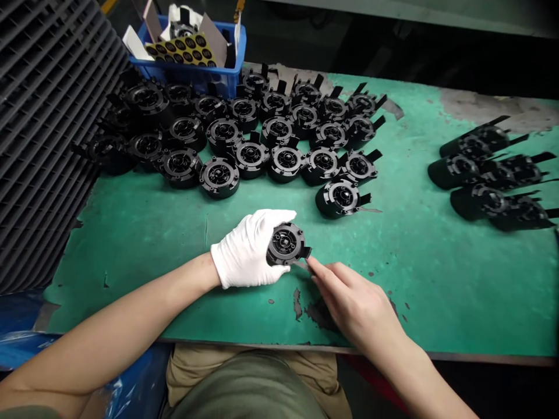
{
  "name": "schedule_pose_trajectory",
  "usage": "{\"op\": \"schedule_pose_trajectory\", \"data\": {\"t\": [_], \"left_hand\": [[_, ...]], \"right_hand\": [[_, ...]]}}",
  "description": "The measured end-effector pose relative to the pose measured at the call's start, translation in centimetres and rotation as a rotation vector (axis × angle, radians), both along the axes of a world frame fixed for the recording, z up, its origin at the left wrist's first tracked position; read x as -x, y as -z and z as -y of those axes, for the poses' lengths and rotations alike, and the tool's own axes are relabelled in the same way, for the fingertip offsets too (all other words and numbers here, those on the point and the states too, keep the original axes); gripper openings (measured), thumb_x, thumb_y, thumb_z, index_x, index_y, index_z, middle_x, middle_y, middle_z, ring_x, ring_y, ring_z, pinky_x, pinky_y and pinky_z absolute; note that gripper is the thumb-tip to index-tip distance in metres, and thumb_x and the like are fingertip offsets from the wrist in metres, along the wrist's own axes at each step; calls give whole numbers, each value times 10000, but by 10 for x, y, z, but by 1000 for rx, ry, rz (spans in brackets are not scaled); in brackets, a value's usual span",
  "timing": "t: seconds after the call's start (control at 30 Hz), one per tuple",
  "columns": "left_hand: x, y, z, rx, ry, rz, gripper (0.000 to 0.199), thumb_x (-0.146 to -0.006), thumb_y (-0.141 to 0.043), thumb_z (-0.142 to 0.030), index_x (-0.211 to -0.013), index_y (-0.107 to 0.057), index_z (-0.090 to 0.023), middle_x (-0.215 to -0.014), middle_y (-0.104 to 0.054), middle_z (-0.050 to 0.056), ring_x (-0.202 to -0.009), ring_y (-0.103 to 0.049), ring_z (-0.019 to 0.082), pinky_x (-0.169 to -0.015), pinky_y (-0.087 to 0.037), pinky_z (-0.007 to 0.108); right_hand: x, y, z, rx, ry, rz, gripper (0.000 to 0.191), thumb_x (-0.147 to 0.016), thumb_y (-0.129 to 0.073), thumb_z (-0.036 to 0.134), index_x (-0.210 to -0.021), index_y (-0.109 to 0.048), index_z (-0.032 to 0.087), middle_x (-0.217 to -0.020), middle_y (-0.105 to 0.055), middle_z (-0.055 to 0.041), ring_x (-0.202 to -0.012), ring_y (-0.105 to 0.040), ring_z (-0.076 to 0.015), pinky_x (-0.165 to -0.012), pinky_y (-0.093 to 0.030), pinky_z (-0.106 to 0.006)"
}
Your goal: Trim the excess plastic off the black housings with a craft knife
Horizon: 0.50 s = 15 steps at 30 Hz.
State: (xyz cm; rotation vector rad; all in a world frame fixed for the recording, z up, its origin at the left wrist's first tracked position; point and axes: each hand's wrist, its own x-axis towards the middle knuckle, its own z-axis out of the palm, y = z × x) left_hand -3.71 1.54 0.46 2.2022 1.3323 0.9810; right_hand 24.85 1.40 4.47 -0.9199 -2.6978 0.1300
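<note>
My left hand (251, 249), in a white glove, is wrapped round a black round part (286, 243) near the front middle of the green table. The part's ringed face points up, and a short black tab sticks out at its lower right. Bare and ungloved, my right hand (349, 291) has its fingers pressed together at that tab. A thin greyish thing shows by its fingertips, too small to make out. Behind the held part, a similar black part (338, 198) stands alone in front of several rows of such parts (286, 160).
At the back left a blue bin (192, 73) holds a yellow sheet of round black stickers and white pieces. Another group of black parts (480, 201) stands at the right. Stacked dark grids (48, 116) rise along the left edge of the green table (414, 273).
</note>
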Motion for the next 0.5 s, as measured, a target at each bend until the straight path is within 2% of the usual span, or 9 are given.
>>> {"op": "schedule_pose_trajectory", "data": {"t": [0.1, 0.2, 0.27, 0.4, 0.5], "left_hand": [[3, -2, -2, 42, 40, 15, 944, -831, -897, -377, -1617, -404, -206, -1528, -641, 207, -1441, -665, 402, -1223, -578, 605], [6, -3, -6, 66, 54, 3, 1019, -770, -972, -596, -1561, -477, -185, -1445, -664, 212, -1384, -669, 433, -1201, -573, 649], [6, -2, -7, 78, 63, -3, 998, -756, -973, -667, -1507, -533, -180, -1383, -690, 202, -1342, -684, 431, -1185, -578, 648], [5, 0, -7, 54, 106, 7, 910, -826, -957, -610, -1497, -522, -177, -1443, -686, 213, -1372, -699, 410, -1198, -590, 601], [5, 1, -6, 50, 107, -10, 891, -821, -973, -565, -1482, -521, -175, -1426, -701, 209, -1335, -727, 405, -1165, -617, 588]], "right_hand": [[0, 6, -10, -45, 53, 33, 337, -1168, -564, 224, -1487, -644, 149, -859, -679, -4, -717, -657, -147, -629, -474, -288], [-2, 5, -21, -46, 73, 33, 285, -1185, -548, 273, -1405, -671, 139, -875, -705, -21, -757, -692, -164, -673, -508, -296], [-4, 2, -24, -65, 53, 39, 255, -1182, -560, 270, -1366, -683, 143, -882, -712, -20, -762, -698, -163, -683, -508, -294], [-6, -5, -25, -93, 8, 40, 238, -1161, -592, 223, -1361, -692, 140, -885, -709, -9, -746, -690, -148, -665, -479, -288], [-4, -7, -22, -75, -4, 32, 253, -1158, -594, 208, -1387, -683, 148, -877, -696, -1, -749, -687, -142, -672, -474, -281]]}}
